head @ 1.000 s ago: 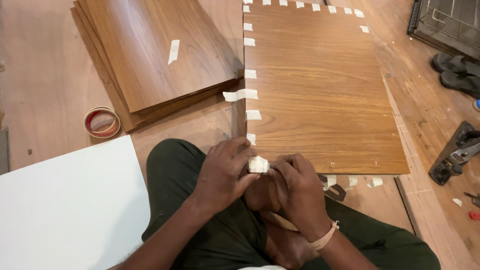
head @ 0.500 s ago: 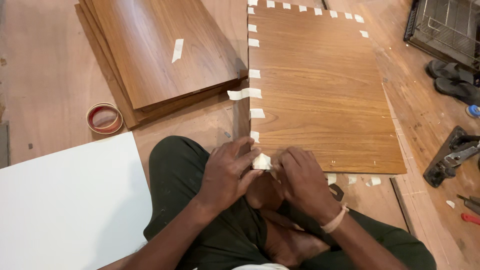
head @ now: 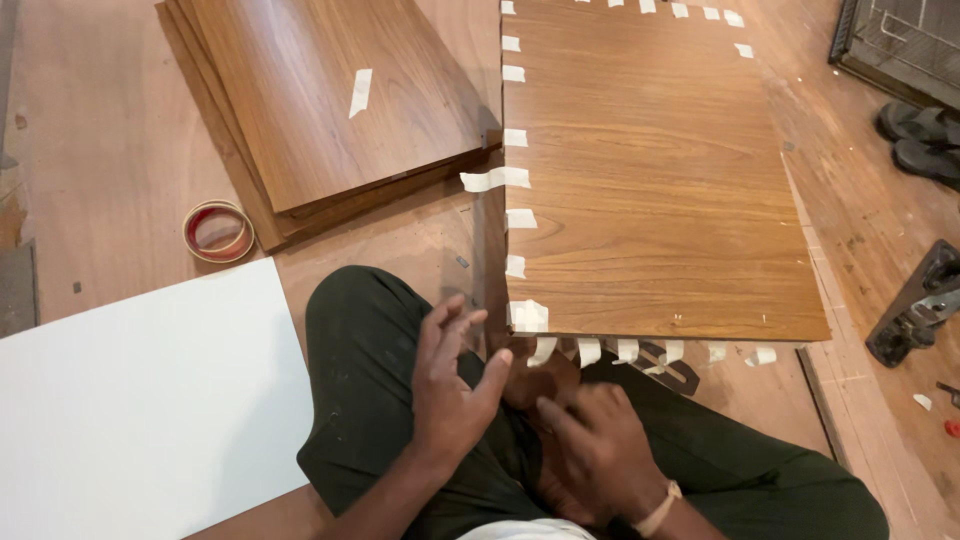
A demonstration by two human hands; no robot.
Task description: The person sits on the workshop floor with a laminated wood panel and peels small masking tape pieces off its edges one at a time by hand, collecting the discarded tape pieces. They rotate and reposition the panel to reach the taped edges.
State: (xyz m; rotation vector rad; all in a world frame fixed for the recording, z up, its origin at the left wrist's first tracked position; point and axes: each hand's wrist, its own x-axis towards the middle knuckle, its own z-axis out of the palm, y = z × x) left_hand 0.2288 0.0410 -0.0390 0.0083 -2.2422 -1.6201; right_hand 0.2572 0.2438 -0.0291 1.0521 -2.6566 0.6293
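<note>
A large wood-grain panel lies on the floor in front of me, with several strips of white masking tape stuck along its left, top and near edges. My left hand hovers over my lap just below the panel's near-left corner, fingers spread, holding nothing. My right hand rests lower on my dark trousers, fingers loosely curled; nothing shows in it. Both hands are apart from the panel's edge.
A stack of similar wood-grain boards lies to the upper left, one tape strip on top. A roll of tape sits beside it. A white board lies at left. A black tool and sandals are at right.
Both hands held a piece of tape at the panel's near-left corner; the tape is now stuck on that corner and the hands have drawn back toward my lap, the left one opening.
</note>
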